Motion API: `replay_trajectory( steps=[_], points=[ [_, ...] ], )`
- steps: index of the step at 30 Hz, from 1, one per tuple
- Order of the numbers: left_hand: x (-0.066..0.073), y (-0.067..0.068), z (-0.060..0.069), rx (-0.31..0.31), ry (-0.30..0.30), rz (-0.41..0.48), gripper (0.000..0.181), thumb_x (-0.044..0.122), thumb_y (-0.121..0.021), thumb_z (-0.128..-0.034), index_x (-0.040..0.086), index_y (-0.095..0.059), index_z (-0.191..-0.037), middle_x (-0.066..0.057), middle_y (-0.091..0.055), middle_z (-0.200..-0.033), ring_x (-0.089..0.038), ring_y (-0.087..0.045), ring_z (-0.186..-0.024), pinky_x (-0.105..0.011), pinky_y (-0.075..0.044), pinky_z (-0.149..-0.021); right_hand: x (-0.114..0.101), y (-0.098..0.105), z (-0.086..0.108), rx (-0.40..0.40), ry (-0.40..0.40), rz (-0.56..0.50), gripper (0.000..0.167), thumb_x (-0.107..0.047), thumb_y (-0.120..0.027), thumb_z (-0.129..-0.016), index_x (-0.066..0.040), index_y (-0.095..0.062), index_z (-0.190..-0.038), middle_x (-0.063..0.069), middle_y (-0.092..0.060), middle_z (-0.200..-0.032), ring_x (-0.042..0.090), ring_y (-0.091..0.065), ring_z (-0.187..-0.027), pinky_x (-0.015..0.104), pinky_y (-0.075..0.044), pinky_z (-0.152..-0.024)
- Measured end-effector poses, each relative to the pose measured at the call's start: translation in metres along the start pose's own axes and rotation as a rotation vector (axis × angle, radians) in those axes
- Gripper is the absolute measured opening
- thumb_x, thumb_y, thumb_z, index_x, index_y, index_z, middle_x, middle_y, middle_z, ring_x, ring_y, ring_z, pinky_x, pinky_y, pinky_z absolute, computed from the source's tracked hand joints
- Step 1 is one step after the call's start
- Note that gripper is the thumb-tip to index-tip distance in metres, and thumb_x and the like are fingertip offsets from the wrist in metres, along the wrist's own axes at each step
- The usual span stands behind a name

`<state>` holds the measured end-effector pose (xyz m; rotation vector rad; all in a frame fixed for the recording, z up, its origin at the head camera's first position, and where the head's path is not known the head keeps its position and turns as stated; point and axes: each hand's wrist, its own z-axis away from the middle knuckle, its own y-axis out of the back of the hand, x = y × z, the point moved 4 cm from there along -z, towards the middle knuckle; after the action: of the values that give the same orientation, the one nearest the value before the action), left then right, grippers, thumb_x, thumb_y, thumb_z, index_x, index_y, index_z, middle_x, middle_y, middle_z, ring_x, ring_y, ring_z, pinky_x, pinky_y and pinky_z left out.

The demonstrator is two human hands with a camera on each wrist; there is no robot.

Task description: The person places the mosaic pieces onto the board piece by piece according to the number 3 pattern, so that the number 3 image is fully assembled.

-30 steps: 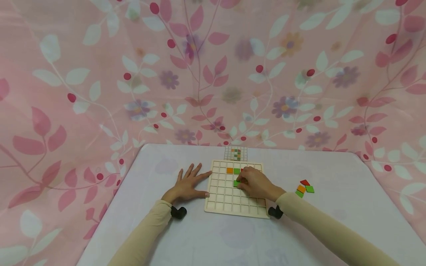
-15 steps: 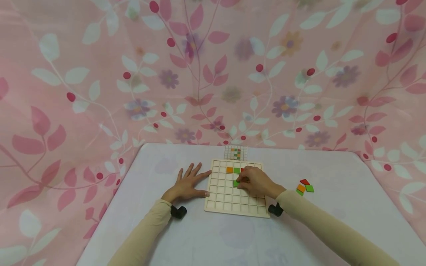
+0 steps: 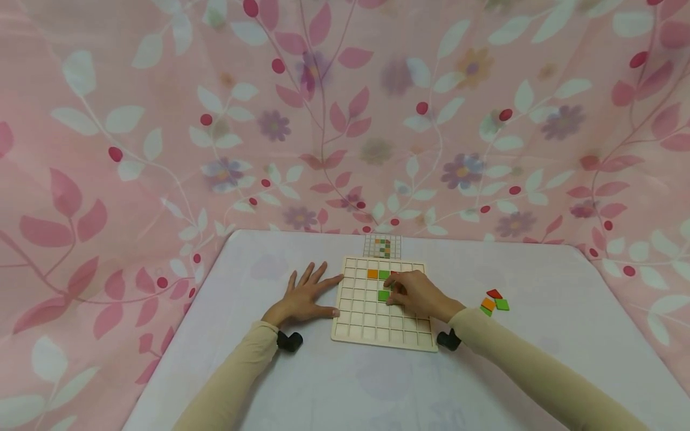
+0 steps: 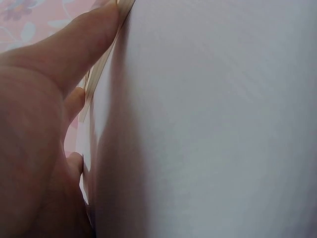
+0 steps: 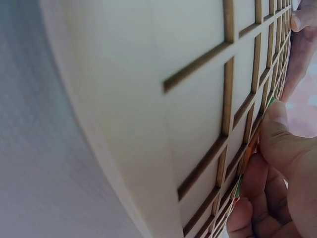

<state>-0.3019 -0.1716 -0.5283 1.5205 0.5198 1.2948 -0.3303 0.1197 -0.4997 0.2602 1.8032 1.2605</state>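
hands: while the left hand (image 3: 303,302) lies with its fingers spread wide beside the wooden grid board (image 3: 363,323), the right hand (image 3: 417,293) rests over the board's grid with its fingers bent.
left hand: thumb and index fingertip touch the board's left edge, the other fingers pointing away over the cloth; it grips nothing.
right hand: an orange edge piece (image 5: 248,156) shows between thumb and index finger in the right wrist view; whether they pinch it or only touch it, i cannot tell.
wooden grid board: flat on the table, bearing an orange tile (image 3: 372,274), a green tile (image 3: 384,275) just right of it, then a red tile (image 3: 395,273) partly behind the fingers; nearer the person, a lower green tile (image 3: 383,296) sits by the right thumb.
loose pieces: 4 lie to the right, well apart from the board: a red piece (image 3: 494,294), an orange piece (image 3: 487,304), a green piece (image 3: 502,304) and a 2nd green piece (image 3: 486,312) partly under the orange.
pattern card: the pattern card (image 3: 382,246), printed with a grid and coloured shapes, lies just beyond the far edge.
sleeves: 2, beige, a black device (image 3: 290,342) at the left wrist.
table: white cloth (image 3: 323,383), pink floral backdrop (image 3: 345,120) behind.
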Motion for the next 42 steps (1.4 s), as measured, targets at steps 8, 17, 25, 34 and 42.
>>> replay_trajectory(
  steps=[8, 17, 25, 34, 42],
  points=[
    [0.004, 0.0, -0.003, -0.007, 0.001, 0.017, 0.088, 0.059, -0.077, -0.0906, 0.035, -0.039, -0.165, -0.01, -0.006, -0.18, -0.042, 0.007, -0.166, -0.074, 0.009, -0.125, 0.004, 0.007, 0.004, 0.033, -0.01, -0.026, 0.024, -0.019, -0.083, -0.094, -0.009, -0.071, -0.112, -0.009, -0.066, -0.082, 0.006, -0.057, -0.073, 0.023, -0.052, -0.072],
    [0.001, -0.005, -0.004, -0.009, -0.018, 0.004, 0.09, 0.062, -0.076, -0.0906, 0.032, -0.037, -0.167, -0.013, -0.005, -0.18, -0.044, 0.006, -0.165, -0.075, 0.009, -0.124, 0.01, 0.029, 0.018, 0.051, -0.072, 0.046, 0.017, -0.016, -0.081, -0.095, -0.009, -0.074, -0.109, -0.006, -0.069, -0.087, 0.01, -0.058, -0.079, 0.027, -0.052, -0.075],
    [-0.002, -0.002, -0.001, 0.0, -0.008, -0.005, 0.09, 0.061, -0.076, -0.0907, 0.033, -0.037, -0.167, -0.012, -0.006, -0.18, -0.044, 0.005, -0.165, -0.076, 0.007, -0.124, 0.027, 0.056, 0.04, 0.031, -0.115, 0.114, 0.017, -0.012, -0.079, -0.097, -0.006, -0.073, -0.111, -0.003, -0.071, -0.089, 0.01, -0.061, -0.081, 0.031, -0.055, -0.076],
    [-0.005, 0.0, -0.002, -0.002, 0.01, -0.019, 0.089, 0.062, -0.076, -0.0903, 0.035, -0.038, -0.166, -0.011, -0.006, -0.18, -0.043, 0.007, -0.166, -0.076, 0.008, -0.124, 0.051, 0.082, 0.076, 0.032, -0.142, 0.208, 0.016, -0.011, -0.082, -0.093, -0.005, -0.076, -0.107, -0.002, -0.072, -0.088, 0.013, -0.065, -0.081, 0.035, -0.057, -0.075],
    [-0.005, -0.003, -0.002, -0.002, -0.004, -0.004, 0.09, 0.064, -0.075, -0.0898, 0.034, -0.037, -0.166, -0.013, -0.005, -0.18, -0.044, 0.007, -0.165, -0.075, 0.009, -0.124, 0.068, 0.095, 0.109, 0.002, -0.215, 0.243, 0.011, -0.011, -0.082, -0.093, -0.007, -0.076, -0.1, -0.002, -0.07, -0.088, 0.013, -0.063, -0.082, 0.036, -0.057, -0.076]
  ],
)
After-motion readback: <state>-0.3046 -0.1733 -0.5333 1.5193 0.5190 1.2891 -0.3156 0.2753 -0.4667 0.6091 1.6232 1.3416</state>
